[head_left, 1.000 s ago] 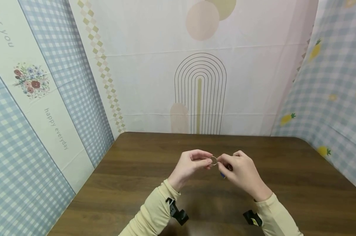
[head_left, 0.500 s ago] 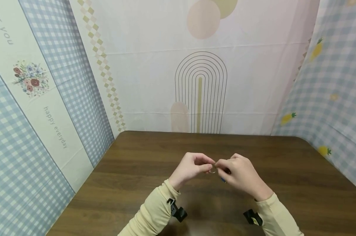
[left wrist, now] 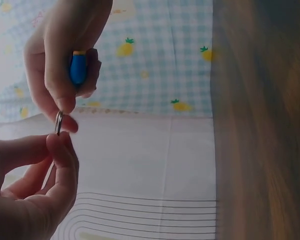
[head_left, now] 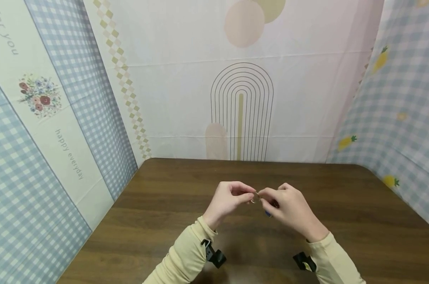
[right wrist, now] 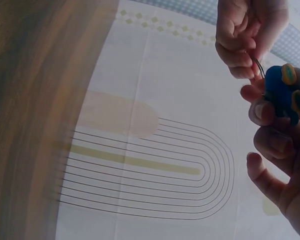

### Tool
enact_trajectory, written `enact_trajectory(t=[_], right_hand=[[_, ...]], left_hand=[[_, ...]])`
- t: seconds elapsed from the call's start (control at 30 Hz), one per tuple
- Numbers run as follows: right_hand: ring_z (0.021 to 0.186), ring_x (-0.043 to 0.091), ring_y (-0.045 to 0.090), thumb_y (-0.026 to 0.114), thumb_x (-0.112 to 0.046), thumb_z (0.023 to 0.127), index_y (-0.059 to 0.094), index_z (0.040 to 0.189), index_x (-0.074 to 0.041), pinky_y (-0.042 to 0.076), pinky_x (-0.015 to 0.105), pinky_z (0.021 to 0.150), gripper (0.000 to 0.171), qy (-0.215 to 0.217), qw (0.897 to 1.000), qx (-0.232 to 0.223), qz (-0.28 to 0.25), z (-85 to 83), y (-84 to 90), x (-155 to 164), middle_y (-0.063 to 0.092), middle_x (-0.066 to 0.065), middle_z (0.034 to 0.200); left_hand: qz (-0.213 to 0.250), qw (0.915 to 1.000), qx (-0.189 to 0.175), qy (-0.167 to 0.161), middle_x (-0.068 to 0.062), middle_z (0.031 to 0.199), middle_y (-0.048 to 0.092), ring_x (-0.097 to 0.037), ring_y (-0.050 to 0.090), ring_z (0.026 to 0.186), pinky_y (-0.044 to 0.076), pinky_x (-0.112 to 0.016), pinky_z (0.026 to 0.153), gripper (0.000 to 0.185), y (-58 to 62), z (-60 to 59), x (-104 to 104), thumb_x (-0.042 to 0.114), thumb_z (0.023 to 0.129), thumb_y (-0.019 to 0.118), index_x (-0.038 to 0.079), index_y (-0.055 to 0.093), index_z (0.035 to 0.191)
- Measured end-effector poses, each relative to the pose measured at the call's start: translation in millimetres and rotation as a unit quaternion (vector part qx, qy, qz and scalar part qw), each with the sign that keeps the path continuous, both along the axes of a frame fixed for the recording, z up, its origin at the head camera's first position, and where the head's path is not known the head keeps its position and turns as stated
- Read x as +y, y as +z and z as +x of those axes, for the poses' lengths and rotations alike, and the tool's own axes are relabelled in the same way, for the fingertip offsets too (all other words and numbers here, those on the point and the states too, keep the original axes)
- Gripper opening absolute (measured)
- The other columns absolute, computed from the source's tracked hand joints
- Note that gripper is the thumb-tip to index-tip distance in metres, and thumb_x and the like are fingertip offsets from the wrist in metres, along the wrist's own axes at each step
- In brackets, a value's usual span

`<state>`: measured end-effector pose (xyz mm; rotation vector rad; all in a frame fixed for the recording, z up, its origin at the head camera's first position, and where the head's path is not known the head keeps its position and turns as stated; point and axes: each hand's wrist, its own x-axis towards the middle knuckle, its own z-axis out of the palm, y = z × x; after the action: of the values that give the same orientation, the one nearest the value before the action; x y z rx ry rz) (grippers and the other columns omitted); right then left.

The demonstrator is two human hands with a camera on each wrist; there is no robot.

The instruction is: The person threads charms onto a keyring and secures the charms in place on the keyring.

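Note:
Both hands meet over the table around a thin metal key ring. My left hand pinches one side of the ring between thumb and fingertips. At the ring's other side are the thumb and forefinger of my right hand. A small blue charm with yellow-orange round parts, like a toy car, is held in my right hand's curled fingers. In the left wrist view the ring shows edge-on between the two hands, and part of the charm shows. The right hand hides most of the charm in the head view.
Beneath the hands lies a brown wooden table. A white printed cloth hangs behind it, with checked cloths on the left and right sides. Black camera mounts sit on both wrists.
The ring has turned from nearly face-on to a slanted view. Both hands dipped slightly, then rose a little, and the right fingers moved nearer to the left fingertips.

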<state>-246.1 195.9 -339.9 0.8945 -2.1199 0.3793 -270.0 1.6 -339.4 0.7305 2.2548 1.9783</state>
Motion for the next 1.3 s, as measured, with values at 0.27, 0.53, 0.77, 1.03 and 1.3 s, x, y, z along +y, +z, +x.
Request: enact_trajectory(t=[0.27, 0.53, 0.77, 1.03, 1.3], right_hand=[[0.056, -0.006, 0.04, 0.071, -0.003, 0.072, 0.068, 0.078, -0.02, 0.04, 0.019, 0.061, 0.018, 0.014, 1.0, -0.016, 0.008, 6.7, 0.4, -3.5, 0.049, -0.023, 0.054], [0.052, -0.012, 0.038, 0.074, -0.004, 0.073, 0.07, 0.09, -0.018, 0.042, 0.021, 0.063, 0.022, -0.001, 1.0, -0.024, -0.019, 9.9, -2.2, -8.8, 0.05, -0.024, 0.052], [0.05, -0.014, 0.039, 0.074, -0.005, 0.073, 0.069, 0.091, -0.019, 0.042, 0.022, 0.064, 0.024, 0.008, 1.0, -0.013, -0.012, 14.1, -2.9, -12.5, 0.053, -0.023, 0.053], [0.051, -0.011, 0.033, 0.072, -0.004, 0.072, 0.068, 0.084, -0.021, 0.04, 0.023, 0.065, 0.021, 0.015, 1.0, 0.002, -0.005, 19.4, -0.7, -16.1, 0.05, -0.02, 0.055], [0.055, -0.01, 0.043, 0.069, -0.008, 0.086, 0.067, 0.093, -0.015, 0.044, 0.019, 0.059, 0.01, 0.04, 0.983, -0.181, -0.009, 21.1, -3.4, -15.7, 0.053, -0.021, 0.061]], left_hand=[[-0.053, 0.9974, 0.028, -0.041, -0.025, 0.094, 0.072, -0.004, 0.063, 0.071, 0.058, -0.028, 0.072, 0.012, 1.4, 4.5, -2.8, 0.002, 0.086, 0.068, -0.004, 0.072, 0.096], [0.025, 0.9997, -0.005, -0.005, -0.025, 0.098, 0.07, -0.01, 0.068, 0.072, 0.058, -0.026, 0.069, 0.023, -0.6, 7.2, -6.0, 0.0, 0.084, 0.071, -0.003, 0.065, 0.106], [0.047, 0.9987, -0.014, 0.008, -0.027, 0.094, 0.07, -0.007, 0.067, 0.067, 0.059, -0.028, 0.066, 0.023, -2.0, 8.4, -8.4, -0.004, 0.082, 0.071, -0.005, 0.064, 0.104], [0.011, 0.9999, -0.012, 0.001, -0.024, 0.091, 0.072, -0.01, 0.068, 0.068, 0.058, -0.026, 0.064, 0.019, 1.2, 12.9, -13.4, -0.002, 0.081, 0.072, -0.003, 0.067, 0.099], [-0.052, 0.9985, 0.0, -0.015, -0.02, 0.088, 0.072, -0.006, 0.063, 0.065, 0.055, -0.023, 0.065, 0.016, -2.2, 11.5, -20.1, 0.0, 0.081, 0.073, -0.005, 0.068, 0.095]])
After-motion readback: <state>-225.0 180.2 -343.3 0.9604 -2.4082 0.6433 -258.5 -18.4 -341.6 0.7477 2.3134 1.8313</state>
